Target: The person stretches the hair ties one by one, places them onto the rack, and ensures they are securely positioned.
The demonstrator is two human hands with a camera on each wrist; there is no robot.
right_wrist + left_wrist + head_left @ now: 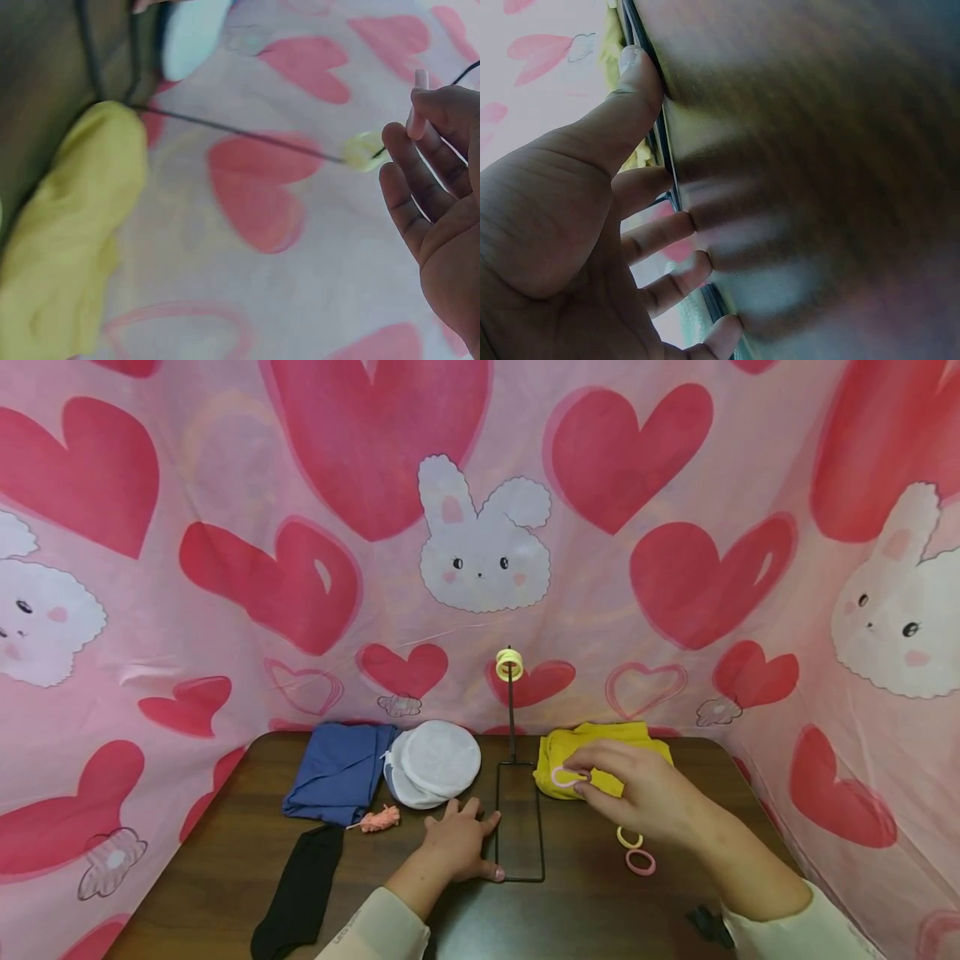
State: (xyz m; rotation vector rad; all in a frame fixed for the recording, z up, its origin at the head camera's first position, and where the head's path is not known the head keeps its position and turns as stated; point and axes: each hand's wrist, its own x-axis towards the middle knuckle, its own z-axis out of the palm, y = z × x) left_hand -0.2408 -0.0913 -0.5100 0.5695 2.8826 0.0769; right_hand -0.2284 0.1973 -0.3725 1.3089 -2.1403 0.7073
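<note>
My left hand [453,843] rests with spread fingers on the table at the left side of a black wire stand [512,718], its thumb touching the rectangular base near a front corner. In the left wrist view the fingertips press on the tabletop. My right hand [645,785] pinches a pink hair tie [556,779] between thumb and fingers, right of the upright rod and lower than its tip. Pale yellow hair ties [509,665] hang at the rod's top end. Below the right hand, a yellow hair tie [630,847] and a darker pink hair tie [641,874] lie on the table.
A folded yellow cloth [600,735] lies behind the right hand. To the left are a folded blue cloth [337,772], a round white pouch [441,760], a coral yarn bundle [380,819] and a black sock [300,885]. A small black object [708,927] lies near the right sleeve.
</note>
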